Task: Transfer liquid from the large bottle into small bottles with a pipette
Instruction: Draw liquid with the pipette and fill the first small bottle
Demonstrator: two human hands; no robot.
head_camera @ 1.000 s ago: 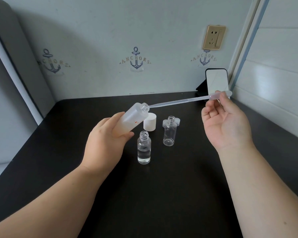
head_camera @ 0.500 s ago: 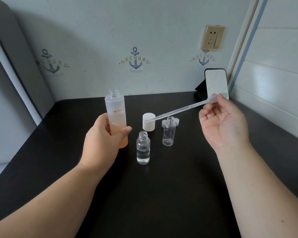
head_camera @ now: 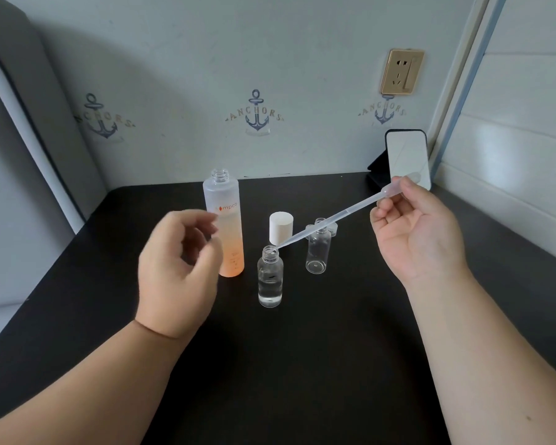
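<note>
The black tabletop (head_camera: 302, 364) carries all the glassware. The large frosted bottle (head_camera: 224, 226), orange-tinted toward its base, stands upright and uncapped at left-centre; its white cap (head_camera: 281, 227) sits just behind the small bottles.

My left hand (head_camera: 177, 271) hangs just in front of the large bottle, fingers loosely curled and holding nothing; the hand is motion-blurred, and I cannot tell whether it touches the bottle. My right hand (head_camera: 418, 232) pinches the bulb end of the plastic pipette (head_camera: 334, 218) between thumb and fingertips. The stem slants down to the left, and its tip sits at the mouth of the near small bottle (head_camera: 270, 279).

Progress, as I judge it:
- Near small bottle: clear liquid to roughly half its height; delivery step in hand.
- Far small bottle (head_camera: 317, 250): upright, uncapped, looks empty.
- 2 clear small caps (head_camera: 334, 229) lie behind it, partly hidden.

Remaining: top up bottle 1, fill bottle 2, probably recap all 3. Whether the pipette stem holds liquid is too faint to read.
</note>
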